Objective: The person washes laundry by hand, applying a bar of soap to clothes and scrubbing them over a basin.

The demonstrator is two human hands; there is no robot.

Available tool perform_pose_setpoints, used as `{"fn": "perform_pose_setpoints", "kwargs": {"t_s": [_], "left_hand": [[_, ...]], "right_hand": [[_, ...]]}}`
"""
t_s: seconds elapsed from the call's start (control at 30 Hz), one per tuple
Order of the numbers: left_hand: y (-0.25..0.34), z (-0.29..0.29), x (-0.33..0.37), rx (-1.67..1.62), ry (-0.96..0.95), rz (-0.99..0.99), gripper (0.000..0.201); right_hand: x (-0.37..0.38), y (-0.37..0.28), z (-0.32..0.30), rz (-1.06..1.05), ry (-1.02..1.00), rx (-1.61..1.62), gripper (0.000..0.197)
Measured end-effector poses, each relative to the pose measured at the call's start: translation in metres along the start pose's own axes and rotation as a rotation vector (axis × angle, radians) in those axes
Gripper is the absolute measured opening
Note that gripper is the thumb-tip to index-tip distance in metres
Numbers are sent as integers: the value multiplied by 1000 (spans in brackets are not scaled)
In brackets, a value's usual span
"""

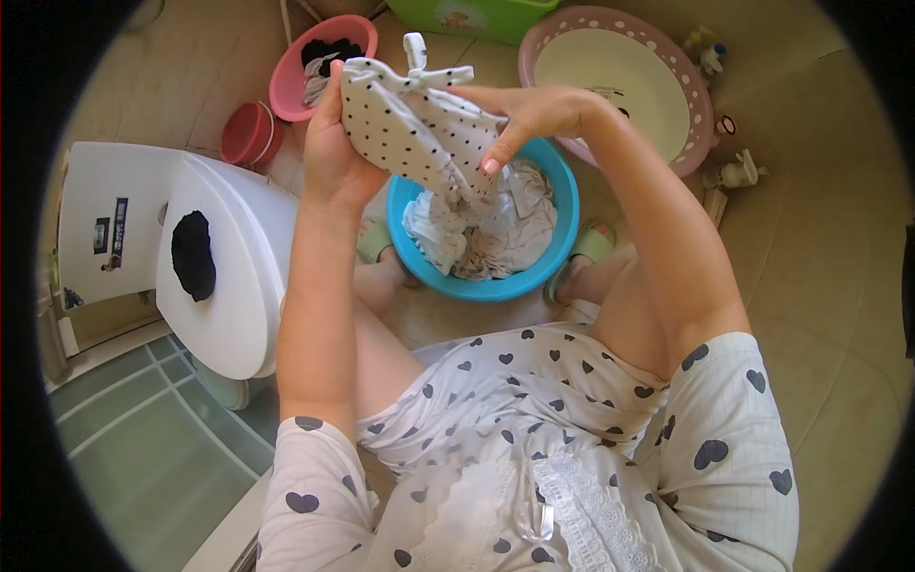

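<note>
Both my hands hold up a small white garment with black dots over a blue basin. My left hand grips its left side. My right hand pinches its right edge with the fingers pointing down. The blue basin holds several crumpled pale cloths and stands on the floor between my feet in green slippers.
A pink basin with dark and light clothes sits at the upper left, a small red tub beside it. A large white basin with a pink dotted rim is at the upper right. A white toilet lid bears a black cloth.
</note>
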State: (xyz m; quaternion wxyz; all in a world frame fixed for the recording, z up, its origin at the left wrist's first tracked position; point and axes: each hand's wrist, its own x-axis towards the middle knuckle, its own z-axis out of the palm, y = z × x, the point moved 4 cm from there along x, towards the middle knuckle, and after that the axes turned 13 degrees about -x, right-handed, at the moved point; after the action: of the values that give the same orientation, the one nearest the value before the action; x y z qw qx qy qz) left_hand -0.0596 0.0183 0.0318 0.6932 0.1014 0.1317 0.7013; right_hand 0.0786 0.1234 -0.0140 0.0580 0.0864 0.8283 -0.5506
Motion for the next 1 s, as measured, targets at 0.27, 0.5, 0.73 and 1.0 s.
{"fn": "perform_pose_setpoints", "kwargs": {"t_s": [0.27,0.5,0.73,1.0], "left_hand": [[20,-14,-9,-57,156,93,40],[41,-26,-18,233,397,78,48],[31,-26,-12,294,411,126,52],[-44,-45,9,16,71,55,54]], "right_hand": [[-1,9,13,236,-39,151,67],[-19,18,21,70,-83,593,63],[-18,3,8,178,434,784,48],[24,-48,50,-13,824,262,31]]}}
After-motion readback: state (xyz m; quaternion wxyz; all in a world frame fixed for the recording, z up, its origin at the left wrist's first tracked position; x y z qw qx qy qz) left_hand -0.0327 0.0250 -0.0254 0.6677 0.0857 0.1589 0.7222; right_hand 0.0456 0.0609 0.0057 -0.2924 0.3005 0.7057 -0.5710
